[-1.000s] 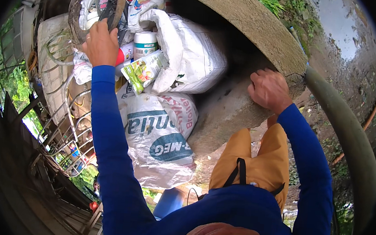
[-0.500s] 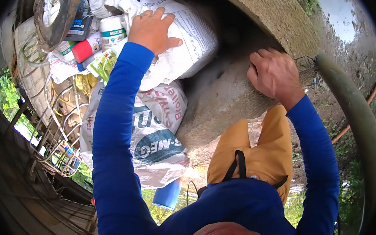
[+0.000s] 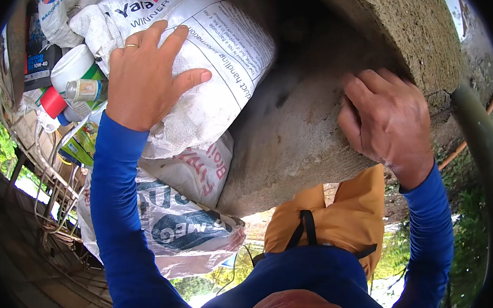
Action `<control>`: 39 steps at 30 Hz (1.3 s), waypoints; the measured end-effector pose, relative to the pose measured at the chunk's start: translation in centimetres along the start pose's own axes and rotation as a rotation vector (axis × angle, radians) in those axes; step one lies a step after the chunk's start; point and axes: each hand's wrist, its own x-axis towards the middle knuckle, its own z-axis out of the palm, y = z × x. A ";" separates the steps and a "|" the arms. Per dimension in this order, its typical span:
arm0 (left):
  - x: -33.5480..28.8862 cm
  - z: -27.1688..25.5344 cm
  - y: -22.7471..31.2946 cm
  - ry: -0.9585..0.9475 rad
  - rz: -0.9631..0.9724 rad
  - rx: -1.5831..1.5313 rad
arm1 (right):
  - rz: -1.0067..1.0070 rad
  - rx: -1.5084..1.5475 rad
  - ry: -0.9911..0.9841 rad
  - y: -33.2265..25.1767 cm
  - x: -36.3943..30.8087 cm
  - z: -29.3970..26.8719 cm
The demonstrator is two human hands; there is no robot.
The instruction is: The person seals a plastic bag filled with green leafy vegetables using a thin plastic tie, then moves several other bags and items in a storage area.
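My left hand (image 3: 148, 79) lies with spread fingers on a stuffed white woven sack (image 3: 219, 65) printed with dark and pink lettering. My right hand (image 3: 385, 118) rests at a rough concrete ledge (image 3: 294, 140), just below a thick concrete block (image 3: 395, 27). Its fingers are curled in, and their tips are hidden, so what they hold, if anything, does not show. Under the white sack is a clear-and-white printed plastic bag (image 3: 194, 231) with green and red lettering.
Left of the sack crowd a white tub (image 3: 71, 68), a small glass jar (image 3: 83, 89), a red-capped container (image 3: 52, 102) and a dark oil jug (image 3: 39, 56). Bent metal wires (image 3: 53, 185) stick out below them. A thick grey pipe (image 3: 479, 137) runs down the right side.
The view has come nearer to the sack and ledge. My left hand still lies on the sack, lower on its printed face; my right hand stays curled at the ledge.
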 end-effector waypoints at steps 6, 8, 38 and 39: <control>0.2 -0.7 0.7 -0.026 -0.017 0.033 | 0.009 0.056 -0.008 0.3 -0.2 -0.2; 0.2 -0.8 0.7 -0.033 -0.018 0.027 | 0.013 0.074 -0.014 0.3 -0.3 -0.1; -6.3 -3.2 14.7 0.528 -0.635 -0.410 | -0.047 -0.026 -0.010 -3.1 0.2 -1.8; -6.0 -3.2 15.3 0.504 -0.631 -0.368 | -0.052 -0.027 -0.001 -2.8 0.1 -1.7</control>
